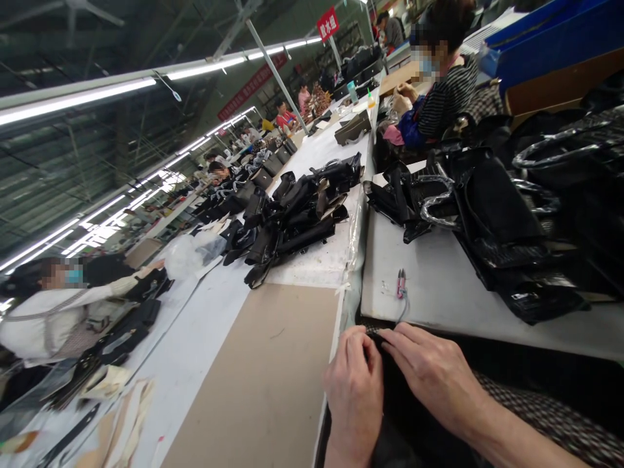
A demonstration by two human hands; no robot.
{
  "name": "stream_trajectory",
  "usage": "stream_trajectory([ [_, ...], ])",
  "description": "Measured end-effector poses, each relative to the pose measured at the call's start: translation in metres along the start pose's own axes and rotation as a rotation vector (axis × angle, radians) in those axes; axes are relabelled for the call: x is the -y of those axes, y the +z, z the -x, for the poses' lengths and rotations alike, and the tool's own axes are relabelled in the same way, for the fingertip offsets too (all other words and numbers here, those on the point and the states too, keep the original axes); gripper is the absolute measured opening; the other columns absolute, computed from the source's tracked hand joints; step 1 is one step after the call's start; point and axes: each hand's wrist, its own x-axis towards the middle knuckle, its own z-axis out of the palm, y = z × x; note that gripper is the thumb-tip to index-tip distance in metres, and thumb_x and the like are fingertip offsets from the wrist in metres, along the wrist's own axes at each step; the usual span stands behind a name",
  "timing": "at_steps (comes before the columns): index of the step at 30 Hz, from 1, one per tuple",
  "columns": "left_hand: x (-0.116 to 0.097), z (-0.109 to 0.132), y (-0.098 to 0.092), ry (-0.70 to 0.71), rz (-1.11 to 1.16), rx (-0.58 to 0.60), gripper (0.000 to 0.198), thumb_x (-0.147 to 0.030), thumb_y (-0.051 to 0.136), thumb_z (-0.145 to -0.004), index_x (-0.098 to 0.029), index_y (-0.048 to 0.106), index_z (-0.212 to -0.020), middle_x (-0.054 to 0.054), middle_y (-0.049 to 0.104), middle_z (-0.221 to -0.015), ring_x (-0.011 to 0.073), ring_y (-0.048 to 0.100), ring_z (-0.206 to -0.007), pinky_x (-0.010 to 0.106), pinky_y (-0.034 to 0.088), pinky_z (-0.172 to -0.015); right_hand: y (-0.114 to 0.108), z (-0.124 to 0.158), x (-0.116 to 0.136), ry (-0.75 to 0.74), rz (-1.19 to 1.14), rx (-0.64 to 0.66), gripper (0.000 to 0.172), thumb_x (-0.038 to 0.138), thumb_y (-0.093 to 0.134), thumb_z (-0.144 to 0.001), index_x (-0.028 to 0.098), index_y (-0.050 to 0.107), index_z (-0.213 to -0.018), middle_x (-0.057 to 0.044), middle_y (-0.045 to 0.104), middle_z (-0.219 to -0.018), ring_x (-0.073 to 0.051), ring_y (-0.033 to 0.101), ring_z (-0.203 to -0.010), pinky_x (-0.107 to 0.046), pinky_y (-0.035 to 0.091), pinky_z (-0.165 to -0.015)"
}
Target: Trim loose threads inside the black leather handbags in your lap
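My left hand (355,389) and my right hand (431,372) meet at the near edge of the white table (429,286), both closed in a pinch on the edge of a black woven bag piece (390,416) that hangs below the table edge. A small pink-handled thread snip (401,284) lies on the table just beyond my fingers. Black glossy handbags (492,214) with shiny handles are stacked to the right of my hands.
A heap of black leather parts (297,218) lies on the long white bench (205,325) to the left, next to a brown board (263,377). A seated person in white (53,305) works at the far left; another in stripes (439,84) sits behind.
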Motion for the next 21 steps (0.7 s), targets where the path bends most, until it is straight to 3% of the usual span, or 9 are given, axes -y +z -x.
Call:
stream_trajectory([
  [8, -0.002, -0.006, -0.007, 0.101, 0.05, 0.022, 0.013, -0.008, 0.051, -0.09, -0.02, 0.05, -0.084, 0.005, 0.064, -0.096, 0.0155, 0.065, -0.084, 0.027, 0.054, -0.07, -0.006, -0.003, -0.001, 0.029, -0.028, 0.051, 0.024, 0.022, 0.042, -0.099, 0.021, 0.064, -0.109, -0.003, 0.063, -0.085, -0.019, 0.061, -0.073, -0.03, 0.046, -0.064],
  [21, 0.009, -0.017, 0.003, 0.276, 0.032, 0.014, 0.013, -0.006, 0.048, -0.091, -0.018, 0.052, -0.088, 0.006, 0.065, -0.088, 0.0156, 0.067, -0.083, 0.026, 0.056, -0.076, -0.011, -0.013, -0.008, 0.039, -0.069, 0.138, 0.018, 0.013, 0.049, -0.095, 0.02, 0.063, -0.086, -0.001, 0.062, -0.081, -0.018, 0.062, -0.075, -0.029, 0.044, -0.065],
])
